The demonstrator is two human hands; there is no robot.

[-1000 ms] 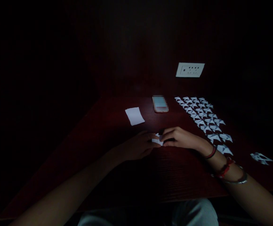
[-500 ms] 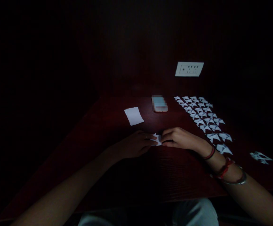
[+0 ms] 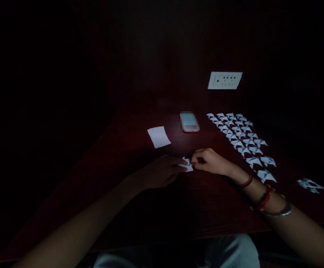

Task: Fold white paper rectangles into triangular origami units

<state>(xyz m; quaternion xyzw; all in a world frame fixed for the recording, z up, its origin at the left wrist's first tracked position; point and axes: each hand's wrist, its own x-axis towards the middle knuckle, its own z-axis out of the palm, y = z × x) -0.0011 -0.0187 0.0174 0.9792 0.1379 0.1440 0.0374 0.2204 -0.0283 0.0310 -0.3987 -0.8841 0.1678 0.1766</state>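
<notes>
A small piece of white folded paper (image 3: pixel 189 168) lies on the dark red table in front of me. My left hand (image 3: pixel 163 171) reaches over it from the left, its fingers pressing the paper against the tabletop. At the right edge of the paper, my right hand (image 3: pixel 210 160) is closed in a pinch, with curled fingertips touching the paper's upper right side. How much of the paper lies between those fingertips is hidden. Just beyond my left hand rests a stack of white square sheets (image 3: pixel 159 137).
A phone (image 3: pixel 189 122) lies toward the back of the table. Rows of folded white paper figures (image 3: pixel 237 134) fill the right side. Nearer on the right is a small pale tangled item (image 3: pixel 310 185). A white socket plate (image 3: pixel 225 80) is on the wall.
My right hand has lifted slightly and moved up, its fingers now more curled at the paper's edge. The left hand stays pressed on the paper, and more of the paper shows.
</notes>
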